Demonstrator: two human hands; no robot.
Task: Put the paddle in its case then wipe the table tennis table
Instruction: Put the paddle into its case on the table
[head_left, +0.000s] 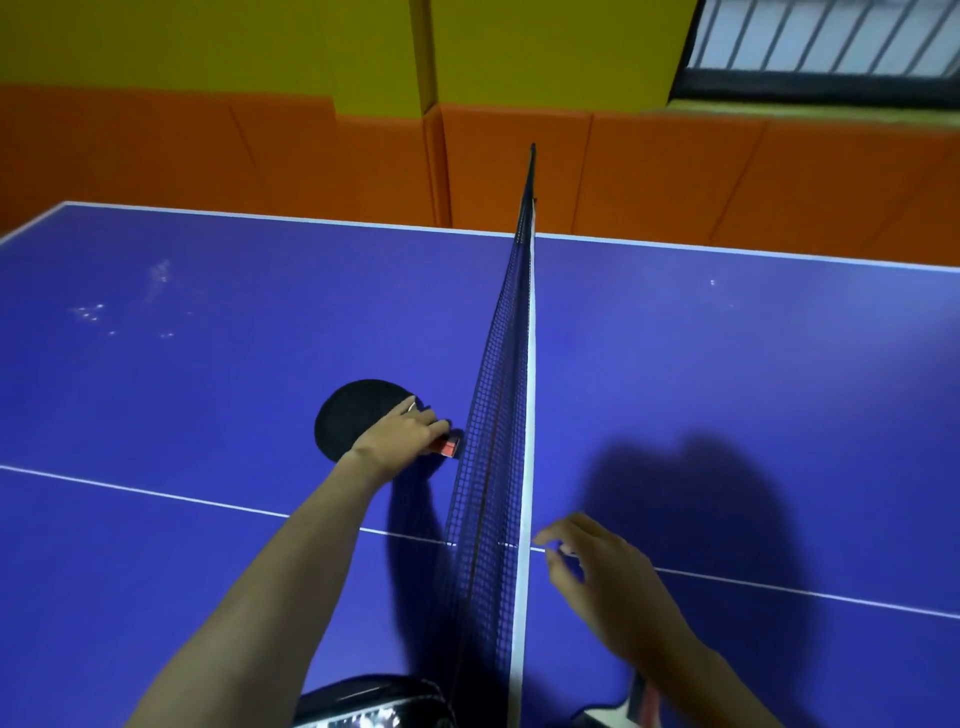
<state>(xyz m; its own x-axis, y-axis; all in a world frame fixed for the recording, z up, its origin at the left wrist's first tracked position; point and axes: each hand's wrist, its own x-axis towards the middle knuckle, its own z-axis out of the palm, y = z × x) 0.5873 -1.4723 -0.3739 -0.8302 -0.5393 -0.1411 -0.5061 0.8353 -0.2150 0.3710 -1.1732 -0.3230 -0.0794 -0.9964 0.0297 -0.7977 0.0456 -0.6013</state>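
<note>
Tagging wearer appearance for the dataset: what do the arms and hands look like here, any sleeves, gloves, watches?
Both forearms are bare as far as the frame shows: no sleeves in view. The left hand and right hand wear no gloves. No watch, band or ring is visible on either wrist or on the fingers that show. No markings or cables.

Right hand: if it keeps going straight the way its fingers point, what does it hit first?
Likely the net: the right hand hovers just right of it, loosely curled fingers aimed left at the white top tape. Depth is unclear, so it may pass above the tape.
</note>
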